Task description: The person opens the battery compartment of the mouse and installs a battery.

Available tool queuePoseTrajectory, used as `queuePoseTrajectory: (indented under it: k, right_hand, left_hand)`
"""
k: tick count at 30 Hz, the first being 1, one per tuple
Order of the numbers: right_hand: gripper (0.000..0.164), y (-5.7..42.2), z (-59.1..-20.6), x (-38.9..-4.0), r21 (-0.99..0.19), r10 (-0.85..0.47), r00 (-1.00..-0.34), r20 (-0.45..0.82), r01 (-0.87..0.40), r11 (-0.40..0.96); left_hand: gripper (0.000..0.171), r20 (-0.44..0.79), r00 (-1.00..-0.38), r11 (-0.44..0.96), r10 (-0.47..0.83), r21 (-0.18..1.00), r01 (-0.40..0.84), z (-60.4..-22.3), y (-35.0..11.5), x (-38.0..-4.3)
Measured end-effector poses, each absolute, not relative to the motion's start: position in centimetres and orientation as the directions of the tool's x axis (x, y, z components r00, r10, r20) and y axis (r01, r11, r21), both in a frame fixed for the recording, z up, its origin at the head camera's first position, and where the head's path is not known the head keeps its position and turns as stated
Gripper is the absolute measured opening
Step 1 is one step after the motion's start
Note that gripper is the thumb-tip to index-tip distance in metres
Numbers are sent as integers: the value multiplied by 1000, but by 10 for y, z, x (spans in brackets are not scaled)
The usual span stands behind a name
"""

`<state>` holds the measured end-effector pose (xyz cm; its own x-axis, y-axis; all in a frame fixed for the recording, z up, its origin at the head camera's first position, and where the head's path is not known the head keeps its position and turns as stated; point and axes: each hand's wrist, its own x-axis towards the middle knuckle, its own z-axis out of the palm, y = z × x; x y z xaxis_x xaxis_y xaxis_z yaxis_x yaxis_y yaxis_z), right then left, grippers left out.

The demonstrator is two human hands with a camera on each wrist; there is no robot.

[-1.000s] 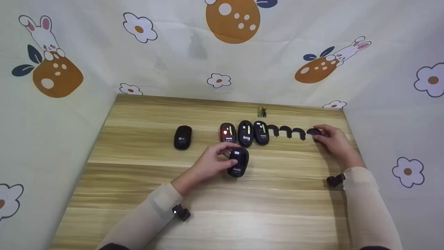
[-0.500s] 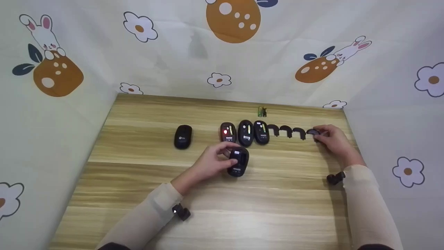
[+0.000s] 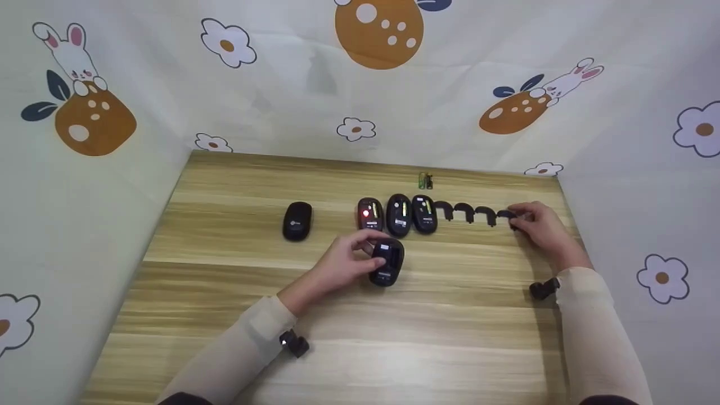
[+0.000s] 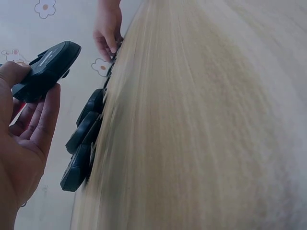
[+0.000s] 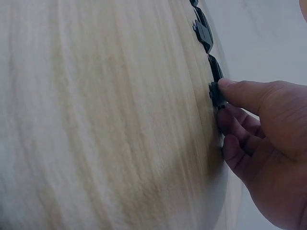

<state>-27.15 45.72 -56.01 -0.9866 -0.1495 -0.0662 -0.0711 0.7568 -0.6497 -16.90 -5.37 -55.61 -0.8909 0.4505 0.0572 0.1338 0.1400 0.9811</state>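
Observation:
In the head view my left hand grips a black computer mouse, underside up, its long battery slot uncovered. The left wrist view shows this mouse lifted above the tabletop, thumb on one side and fingers on the other. At the right end of a row of dark hook-shaped battery covers, my right hand pinches one more cover. In the right wrist view the thumb lies on that cover, close to the neighbouring cover; the curled fingers hide part of it.
Three upturned mice stand side by side: one with a red light, a middle one and a right one, each showing a battery. Two loose batteries lie behind them. Another mouse sits right way up at left. Patterned cloth encloses the table.
The cover in my right hand has shifted slightly left and turned, lining up with the row. My left hand and its mouse have stayed in place.

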Motion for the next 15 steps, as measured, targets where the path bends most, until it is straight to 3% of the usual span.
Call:
queuePoseTrajectory:
  k: [15]
  right_hand:
    - [37,444,-562,-272,-748,10,-1000,-2,8,664]
  left_hand:
    - [45,70,-892,138,447,980,146,-557,-54,-170]
